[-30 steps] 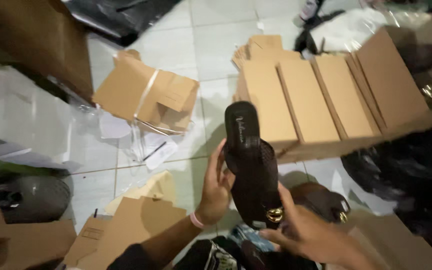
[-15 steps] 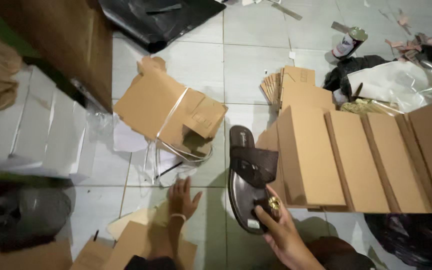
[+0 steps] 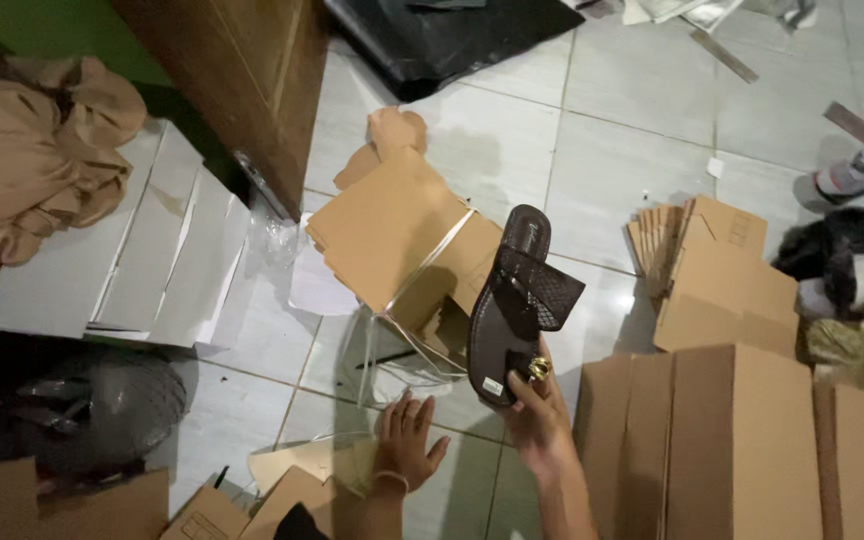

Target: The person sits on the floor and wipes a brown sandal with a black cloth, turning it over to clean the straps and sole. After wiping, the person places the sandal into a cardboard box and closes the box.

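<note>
Low over the floor's tiles, the right hand (image 3: pixel 540 415) pinches a dark sandal (image 3: pixel 514 300) by its heel, toe raised. Left hand (image 3: pixel 407 445) lies open, empty, on flat cardboard (image 3: pixel 307 480). A firmer heel grip would steady the sandal, I judge.

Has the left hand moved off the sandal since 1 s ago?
Yes. The left hand has let go of the dark sandal and dropped down-left toward the flat cardboard on the tile floor; only the right hand holds the sandal.
</note>
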Motion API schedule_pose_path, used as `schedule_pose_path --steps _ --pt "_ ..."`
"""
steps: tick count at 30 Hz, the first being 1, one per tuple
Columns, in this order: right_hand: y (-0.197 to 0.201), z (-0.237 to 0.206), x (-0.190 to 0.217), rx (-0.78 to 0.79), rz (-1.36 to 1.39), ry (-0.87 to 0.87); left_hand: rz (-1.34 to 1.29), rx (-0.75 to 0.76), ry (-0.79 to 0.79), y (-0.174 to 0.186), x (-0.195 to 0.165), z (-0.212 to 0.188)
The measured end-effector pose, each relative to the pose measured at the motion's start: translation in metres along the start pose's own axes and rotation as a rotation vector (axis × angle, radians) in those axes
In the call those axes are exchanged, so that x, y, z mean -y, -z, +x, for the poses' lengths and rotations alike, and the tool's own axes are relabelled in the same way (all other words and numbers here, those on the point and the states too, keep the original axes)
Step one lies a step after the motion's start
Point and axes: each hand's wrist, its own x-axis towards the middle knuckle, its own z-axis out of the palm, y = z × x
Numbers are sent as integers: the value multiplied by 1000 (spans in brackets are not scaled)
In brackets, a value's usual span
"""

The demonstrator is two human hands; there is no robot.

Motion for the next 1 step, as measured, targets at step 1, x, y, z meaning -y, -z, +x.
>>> schedule_pose_path --steps 1 --pt "-3 7 2 -5 -15 -39 -4 120 51 -2 1 1"
